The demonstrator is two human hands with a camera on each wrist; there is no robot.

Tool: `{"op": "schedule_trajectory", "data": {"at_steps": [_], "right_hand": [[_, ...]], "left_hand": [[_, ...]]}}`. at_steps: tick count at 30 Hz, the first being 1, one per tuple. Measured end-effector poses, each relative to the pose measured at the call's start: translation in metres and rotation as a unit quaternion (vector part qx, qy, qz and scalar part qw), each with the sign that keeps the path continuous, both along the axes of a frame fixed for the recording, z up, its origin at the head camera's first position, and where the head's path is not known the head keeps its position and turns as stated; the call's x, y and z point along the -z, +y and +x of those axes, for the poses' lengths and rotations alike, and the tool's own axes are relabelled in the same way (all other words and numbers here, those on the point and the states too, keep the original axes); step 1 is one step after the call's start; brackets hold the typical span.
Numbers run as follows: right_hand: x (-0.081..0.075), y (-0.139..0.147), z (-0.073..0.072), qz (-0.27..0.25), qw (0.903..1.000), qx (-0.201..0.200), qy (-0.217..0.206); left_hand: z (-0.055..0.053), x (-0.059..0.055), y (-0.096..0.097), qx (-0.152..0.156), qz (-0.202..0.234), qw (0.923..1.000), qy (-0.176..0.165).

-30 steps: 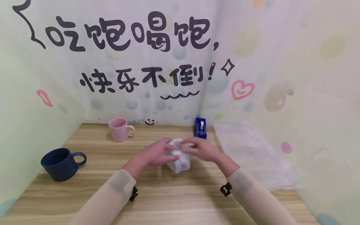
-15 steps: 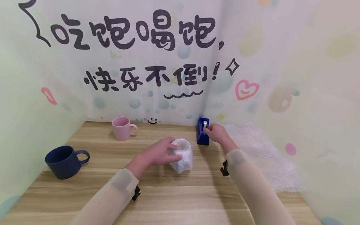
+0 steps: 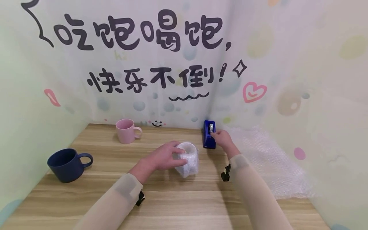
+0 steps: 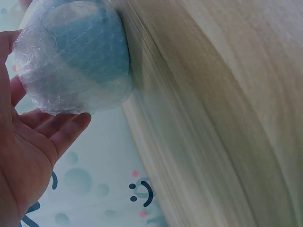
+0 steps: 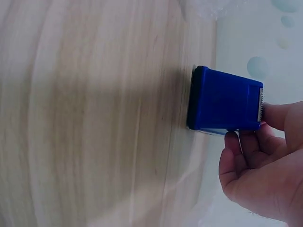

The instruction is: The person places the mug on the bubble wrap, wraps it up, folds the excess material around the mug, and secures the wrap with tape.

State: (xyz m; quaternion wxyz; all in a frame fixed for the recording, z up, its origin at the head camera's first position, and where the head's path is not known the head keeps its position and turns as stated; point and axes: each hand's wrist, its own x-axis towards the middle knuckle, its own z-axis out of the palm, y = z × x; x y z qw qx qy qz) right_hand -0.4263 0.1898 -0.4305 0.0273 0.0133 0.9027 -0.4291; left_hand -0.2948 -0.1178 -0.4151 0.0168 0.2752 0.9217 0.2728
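Across a wood-grain table (image 3: 184,207), the left hand (image 3: 162,157) clasps a bubble-wrapped bundle (image 3: 192,163) near the middle; the right hand (image 3: 224,139), apart, touches a blue tape dispenser (image 5: 229,100), grip unclear. Minding its cutting teeth (image 5: 260,100) seems wise.

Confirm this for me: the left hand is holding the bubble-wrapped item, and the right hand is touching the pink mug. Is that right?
Not quite: the right hand is at the blue tape dispenser, not the pink mug, as the head view shows. The left hand is indeed holding the bubble-wrapped item.
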Motion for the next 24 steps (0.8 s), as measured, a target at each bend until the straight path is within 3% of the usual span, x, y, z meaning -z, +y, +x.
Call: {"op": "schedule_trajectory", "data": {"at_steps": [5, 12, 15, 19, 24], "right_hand": [[-0.005, -0.002, 0.000, 0.018, 0.9998, -0.009, -0.005], [-0.023, -0.008, 0.009, 0.122, 0.9919, -0.020, -0.027], [-0.033, -0.012, 0.012, 0.140, 0.9892, -0.031, -0.031], [-0.042, -0.014, 0.011, 0.128, 0.9899, -0.040, -0.048], [-0.047, -0.008, 0.013, 0.048, 0.9948, -0.069, -0.057]], "left_hand": [[0.001, -0.001, 0.000, -0.006, -0.002, 1.0000, -0.001], [0.002, -0.002, 0.002, -0.007, 0.002, 0.9999, -0.014], [0.002, -0.002, 0.002, -0.005, 0.003, 0.9999, -0.009], [0.003, -0.001, 0.002, -0.008, 0.000, 0.9999, -0.012], [0.003, -0.001, 0.002, -0.012, -0.001, 0.9999, -0.009]]}}
